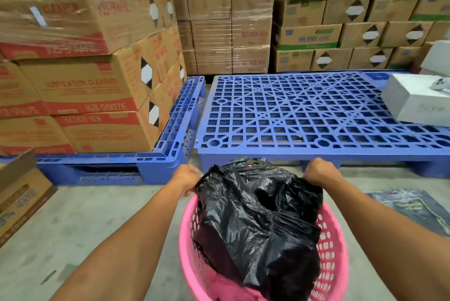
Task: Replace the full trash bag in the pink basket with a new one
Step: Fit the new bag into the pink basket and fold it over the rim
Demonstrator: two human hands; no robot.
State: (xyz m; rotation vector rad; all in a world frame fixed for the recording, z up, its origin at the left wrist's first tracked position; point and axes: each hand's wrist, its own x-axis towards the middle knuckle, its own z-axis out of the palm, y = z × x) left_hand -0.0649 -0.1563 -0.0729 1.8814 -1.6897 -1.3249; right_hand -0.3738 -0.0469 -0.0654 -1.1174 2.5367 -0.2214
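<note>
Both hands are clenched on the crinkled black plastic trash bag (255,215): the left hand (186,178) grips its left edge, the right hand (319,171) its right. The bag sits bulging in the round pink plastic basket (333,239) on the concrete floor (85,215), before a blue plastic pallet (304,115).

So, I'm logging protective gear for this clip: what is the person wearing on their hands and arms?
Nothing shows. The left hand and right hand are bare, without gloves, and both forearms are uncovered: no sleeves, watch or bands in view.
</note>
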